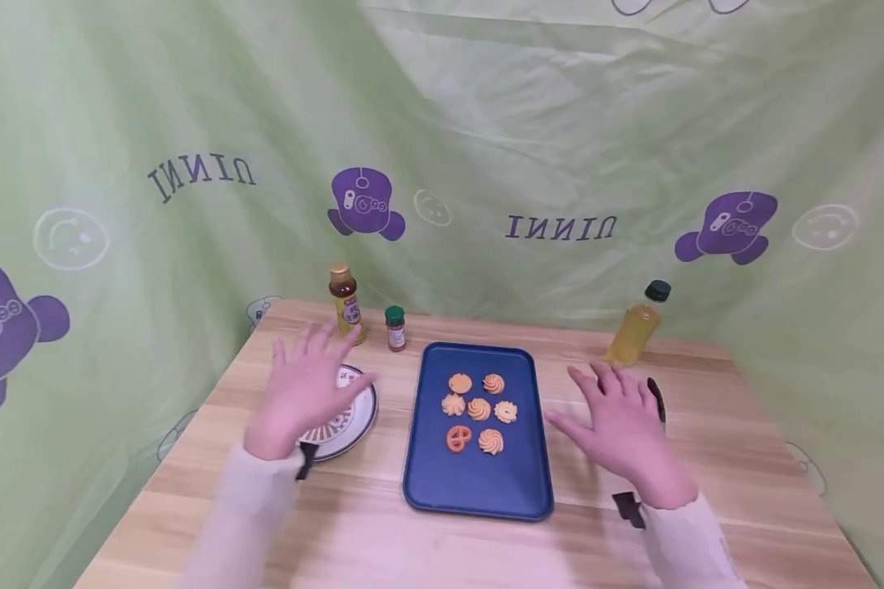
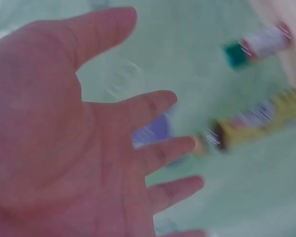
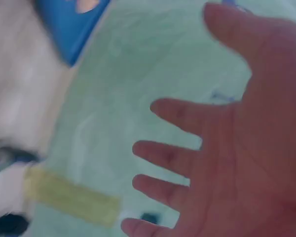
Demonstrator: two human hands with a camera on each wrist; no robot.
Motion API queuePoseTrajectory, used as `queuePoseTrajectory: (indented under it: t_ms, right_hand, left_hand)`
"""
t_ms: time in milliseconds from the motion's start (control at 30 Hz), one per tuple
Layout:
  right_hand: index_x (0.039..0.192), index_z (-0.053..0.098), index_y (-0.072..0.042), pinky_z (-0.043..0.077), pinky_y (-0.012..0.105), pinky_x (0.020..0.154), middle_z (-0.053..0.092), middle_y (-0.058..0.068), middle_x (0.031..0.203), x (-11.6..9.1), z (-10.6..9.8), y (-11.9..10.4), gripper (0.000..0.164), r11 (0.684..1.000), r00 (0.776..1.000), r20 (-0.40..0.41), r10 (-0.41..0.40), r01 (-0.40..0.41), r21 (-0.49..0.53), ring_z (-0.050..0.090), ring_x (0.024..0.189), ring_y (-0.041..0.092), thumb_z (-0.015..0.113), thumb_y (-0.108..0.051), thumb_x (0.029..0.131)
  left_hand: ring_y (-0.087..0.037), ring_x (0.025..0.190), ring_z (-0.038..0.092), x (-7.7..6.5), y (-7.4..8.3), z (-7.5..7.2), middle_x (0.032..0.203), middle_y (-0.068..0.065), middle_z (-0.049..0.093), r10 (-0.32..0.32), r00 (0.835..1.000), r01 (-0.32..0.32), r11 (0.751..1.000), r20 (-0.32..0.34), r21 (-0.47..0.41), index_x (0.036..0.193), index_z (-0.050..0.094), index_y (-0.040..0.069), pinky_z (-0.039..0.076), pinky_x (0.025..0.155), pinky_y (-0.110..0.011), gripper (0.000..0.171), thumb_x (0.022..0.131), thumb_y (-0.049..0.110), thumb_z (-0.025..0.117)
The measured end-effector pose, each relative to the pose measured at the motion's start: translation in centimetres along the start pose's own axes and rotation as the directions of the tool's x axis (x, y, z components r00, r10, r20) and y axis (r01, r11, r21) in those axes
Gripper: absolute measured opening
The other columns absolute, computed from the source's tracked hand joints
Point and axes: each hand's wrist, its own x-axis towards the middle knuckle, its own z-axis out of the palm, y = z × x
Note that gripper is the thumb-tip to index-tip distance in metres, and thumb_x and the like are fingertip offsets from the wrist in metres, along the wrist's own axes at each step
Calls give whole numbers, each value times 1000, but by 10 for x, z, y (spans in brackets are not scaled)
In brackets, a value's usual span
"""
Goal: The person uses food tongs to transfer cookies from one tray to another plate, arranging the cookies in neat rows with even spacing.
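Note:
My left hand (image 1: 305, 388) is over the patterned plate (image 1: 354, 440), its fingers spread and nothing held; it hides much of the plate. On the right, my right hand (image 1: 626, 429) hovers beside the tray with spread fingers, holding nothing. Between the hands lies a blue tray (image 1: 479, 491) with several swirled cookies (image 1: 479, 409) and a pretzel-shaped one (image 1: 458, 439). In the left wrist view, the bare palm (image 2: 93, 148) faces the camera; the right wrist view likewise shows an empty palm (image 3: 246, 143).
Behind the plate stand a brown-and-yellow bottle (image 1: 349, 311) and a small green-capped jar (image 1: 395, 329). A black-capped bottle of yellow liquid (image 1: 633, 331) is at the back right. Something dark and curved (image 1: 657, 399) shows partly behind the right hand. A green printed curtain (image 1: 457, 270) surrounds the table.

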Motion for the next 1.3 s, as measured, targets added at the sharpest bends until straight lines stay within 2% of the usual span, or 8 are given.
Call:
queuePoseTrajectory:
  t_ms: [167, 267, 433, 633, 733, 833, 1000, 1300]
  right_hand:
    - [166, 43, 6, 40, 88, 114, 42, 47, 159, -5, 10, 50, 89, 996, 996, -34, 84, -83, 18, 39, 142, 72, 71, -55, 107]
    - [162, 40, 17, 48, 84, 106, 45, 54, 147, -12, 18, 74, 93, 987, 987, -35, 157, -156, 29, 45, 132, 75, 68, -54, 108]
    - [152, 36, 30, 59, 77, 93, 49, 59, 130, -23, 30, 96, 107, 973, 973, 38, 229, -230, 26, 59, 116, 71, 63, -64, 108]
    - [123, 54, 19, 63, 62, 74, 65, 35, 98, -27, 38, 102, 94, 958, 959, 115, 258, -269, 95, 70, 86, 46, 66, -72, 103]
    - [111, 56, 9, 59, 50, 63, 64, 19, 85, -27, 40, 102, 83, 953, 956, 128, 264, -279, 118, 66, 77, 33, 70, -72, 101]
    - [106, 55, 7, 55, 46, 60, 62, 17, 83, -27, 43, 104, 79, 950, 954, 122, 275, -289, 119, 65, 75, 31, 72, -69, 101]
    - [98, 55, 5, 54, 43, 59, 61, 17, 80, -29, 43, 106, 72, 941, 948, 122, 294, -310, 137, 63, 73, 31, 76, -64, 100]
    - [100, 60, 10, 54, 42, 59, 63, 21, 84, -37, 35, 108, 68, 931, 938, 133, 321, -338, 135, 62, 75, 31, 80, -55, 99]
  left_hand:
    - [-66, 156, 36, 5, -78, 3, 172, -39, 36, -67, 994, 73, 995, 82, -63, 171, 41, 3, 34, 125, -89, 75, 114, 49, 57]
    - [-65, 143, 53, 6, -122, 9, 156, -44, 53, -106, 984, 124, 985, 146, -118, 164, 46, -9, 49, 118, -82, 68, 116, 38, 55]
    - [-44, 104, 74, 2, -163, 18, 124, -36, 73, -100, 963, 170, 947, 252, -272, 152, 52, -18, 67, 93, -57, 58, 114, 25, 60]
    - [-22, 79, 69, -2, -175, 27, 127, -30, 64, -99, 924, 289, 813, 369, -506, 164, 40, -14, 68, 67, -32, 63, 111, 10, 64]
    - [-20, 82, 70, -2, -176, 29, 134, -32, 58, -72, 912, 304, 780, 405, -547, 167, 36, -11, 71, 67, -32, 66, 109, 6, 64]
    - [-21, 84, 70, -2, -176, 31, 134, -32, 55, -44, 903, 312, 750, 427, -584, 168, 34, -10, 72, 67, -34, 67, 109, 3, 63]
    - [-22, 84, 71, -2, -175, 31, 130, -29, 57, -32, 900, 322, 719, 434, -616, 169, 33, -9, 73, 68, -33, 68, 107, -2, 62]
    - [-23, 86, 70, 1, -174, 32, 130, -31, 56, -23, 902, 322, 703, 432, -635, 169, 32, -9, 73, 69, -34, 70, 105, -7, 60]
